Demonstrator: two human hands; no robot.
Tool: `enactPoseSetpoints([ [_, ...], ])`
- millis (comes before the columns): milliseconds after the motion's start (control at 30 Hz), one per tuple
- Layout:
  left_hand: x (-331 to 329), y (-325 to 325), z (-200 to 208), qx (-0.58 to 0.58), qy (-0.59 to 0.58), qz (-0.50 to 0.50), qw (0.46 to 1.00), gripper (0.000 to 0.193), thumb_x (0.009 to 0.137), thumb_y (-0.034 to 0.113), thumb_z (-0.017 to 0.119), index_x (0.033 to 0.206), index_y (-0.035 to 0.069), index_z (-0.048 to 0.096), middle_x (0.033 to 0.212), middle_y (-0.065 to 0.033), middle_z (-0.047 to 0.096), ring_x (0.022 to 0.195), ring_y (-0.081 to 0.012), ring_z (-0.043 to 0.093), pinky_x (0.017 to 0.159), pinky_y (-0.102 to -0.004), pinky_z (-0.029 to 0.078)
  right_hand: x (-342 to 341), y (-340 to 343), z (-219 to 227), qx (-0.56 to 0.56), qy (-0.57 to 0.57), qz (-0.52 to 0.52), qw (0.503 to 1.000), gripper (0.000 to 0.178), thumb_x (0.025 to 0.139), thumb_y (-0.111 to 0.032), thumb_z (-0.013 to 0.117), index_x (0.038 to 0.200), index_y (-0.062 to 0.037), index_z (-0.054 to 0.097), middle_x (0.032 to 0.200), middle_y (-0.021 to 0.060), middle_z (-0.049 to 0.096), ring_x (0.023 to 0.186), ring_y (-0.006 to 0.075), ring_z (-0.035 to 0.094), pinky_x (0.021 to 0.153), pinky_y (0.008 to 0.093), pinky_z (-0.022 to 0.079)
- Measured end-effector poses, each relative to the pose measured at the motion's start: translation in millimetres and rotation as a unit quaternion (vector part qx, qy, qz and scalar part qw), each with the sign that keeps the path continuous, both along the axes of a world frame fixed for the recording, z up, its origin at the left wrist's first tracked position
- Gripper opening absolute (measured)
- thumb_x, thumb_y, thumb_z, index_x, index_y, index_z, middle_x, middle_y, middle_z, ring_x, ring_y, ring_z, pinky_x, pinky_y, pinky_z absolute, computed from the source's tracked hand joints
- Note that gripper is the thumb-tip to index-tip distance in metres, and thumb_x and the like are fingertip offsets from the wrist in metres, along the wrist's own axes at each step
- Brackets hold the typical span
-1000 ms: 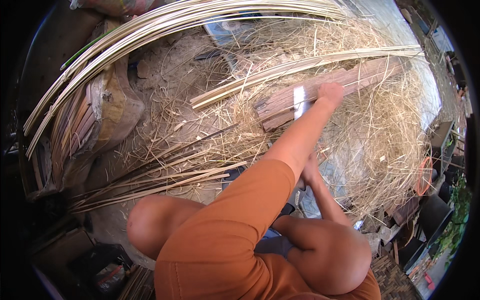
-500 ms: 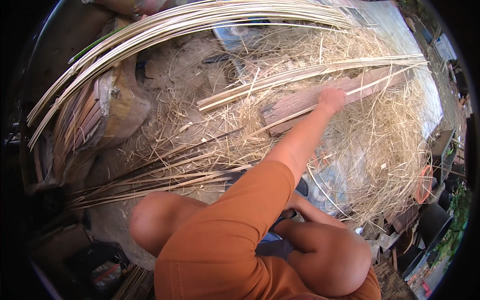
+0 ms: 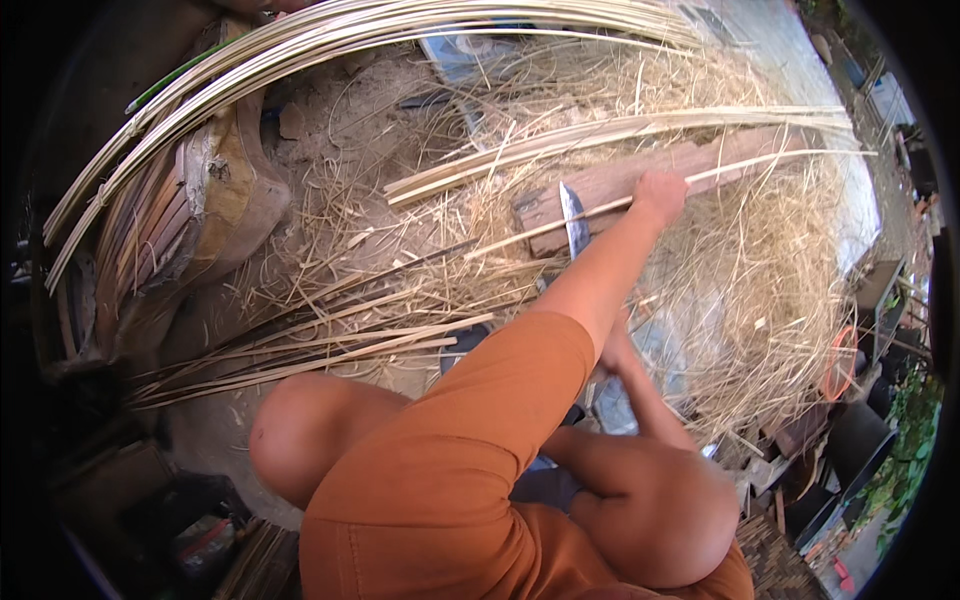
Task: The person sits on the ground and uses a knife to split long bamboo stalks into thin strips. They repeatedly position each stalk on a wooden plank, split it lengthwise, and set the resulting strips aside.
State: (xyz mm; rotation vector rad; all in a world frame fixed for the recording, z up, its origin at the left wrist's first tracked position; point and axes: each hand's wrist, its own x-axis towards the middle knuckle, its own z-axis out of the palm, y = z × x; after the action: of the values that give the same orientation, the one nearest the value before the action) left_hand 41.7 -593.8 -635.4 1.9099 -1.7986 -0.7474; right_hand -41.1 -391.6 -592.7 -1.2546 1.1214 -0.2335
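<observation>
My left hand (image 3: 660, 193) is closed around a thin pale bamboo strip (image 3: 740, 170), which crosses above a rough wooden plank (image 3: 652, 175). The strip runs from the shavings on the left out past the plank's far right end. A knife blade (image 3: 574, 215) stands up beside the strip at the plank's left end, apart from my left hand. My right hand (image 3: 617, 348) is beneath my left forearm, closed, in line with the blade. The forearm covers the knife's handle and part of that hand.
Split strips (image 3: 600, 140) lie behind the plank, and a long curved bundle (image 3: 330, 38) arches across the back. More strips (image 3: 330, 360) spread at left near my knee. Fine shavings (image 3: 770, 260) heap at right, beside an orange ring-shaped object (image 3: 838, 362).
The knife blade has come into view beside the strip, and my right hand has moved forward under my left arm. The held strip has shifted right.
</observation>
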Motion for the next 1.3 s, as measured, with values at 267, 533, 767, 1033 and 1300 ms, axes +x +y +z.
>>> enactPoseSetpoints([
  [267, 13, 15, 13, 0.001, -0.045, -0.018, 0.999, 0.034, 0.095, 0.033, 0.044, 0.101, 0.006, 0.065, 0.095, -0.0121, 0.069, 0.094, -0.0290, 0.066, 0.079, -0.0396, 0.052, 5, 13, -8, -0.111, 0.006, 0.166, 0.980, 0.064, 0.082, -0.037, 0.063, 0.131, 0.0012, 0.046, 0.131, 0.0236, 0.049, 0.124, 0.0336, 0.045, 0.105, 0.0386, 0.032],
  [533, -1, 18, 7, -0.028, -0.045, 0.004, 0.999, 0.035, 0.096, 0.033, 0.044, 0.102, 0.005, 0.064, 0.096, -0.0118, 0.069, 0.093, -0.0290, 0.066, 0.079, -0.0400, 0.052, 4, 19, -26, -0.043, -0.092, 0.178, 0.979, 0.049, 0.084, -0.022, 0.061, 0.125, 0.0025, 0.051, 0.129, 0.0212, 0.052, 0.126, 0.0292, 0.045, 0.104, 0.0366, 0.035],
  [767, 5, 8, 18, 0.005, -0.014, -0.009, 1.000, 0.029, 0.093, 0.028, 0.048, 0.100, 0.007, 0.067, 0.100, -0.0126, 0.068, 0.095, -0.0295, 0.065, 0.081, -0.0414, 0.051, 26, 67, -18, -0.101, -0.069, 0.248, 0.961, 0.042, 0.089, -0.021, 0.057, 0.124, 0.0016, 0.048, 0.099, 0.0146, 0.057, 0.089, 0.0205, 0.053, 0.074, 0.0312, 0.043],
  [1033, 93, 22, 47, -0.051, -0.196, -0.112, 0.973, 0.013, 0.076, 0.010, 0.060, 0.084, 0.008, 0.069, 0.087, -0.0122, 0.069, 0.083, -0.0273, 0.066, 0.071, -0.0403, 0.053, 19, 22, -30, 0.050, -0.085, -0.173, 0.980, 0.033, 0.093, -0.022, 0.054, 0.116, 0.0004, 0.046, 0.070, 0.0068, 0.057, 0.054, 0.0115, 0.056, 0.048, 0.0268, 0.049],
  [1300, 229, 221, 75, 0.350, -0.056, -0.196, 0.914, 0.052, 0.100, 0.042, 0.033, 0.105, -0.002, 0.060, 0.093, -0.0192, 0.063, 0.089, -0.0261, 0.062, 0.081, -0.0387, 0.049, -21, 8, -5, -0.491, 0.139, 0.012, 0.860, 0.031, 0.085, -0.014, 0.060, 0.110, 0.0001, 0.049, 0.091, 0.0236, 0.059, 0.081, 0.0405, 0.059, 0.067, 0.0458, 0.049],
])
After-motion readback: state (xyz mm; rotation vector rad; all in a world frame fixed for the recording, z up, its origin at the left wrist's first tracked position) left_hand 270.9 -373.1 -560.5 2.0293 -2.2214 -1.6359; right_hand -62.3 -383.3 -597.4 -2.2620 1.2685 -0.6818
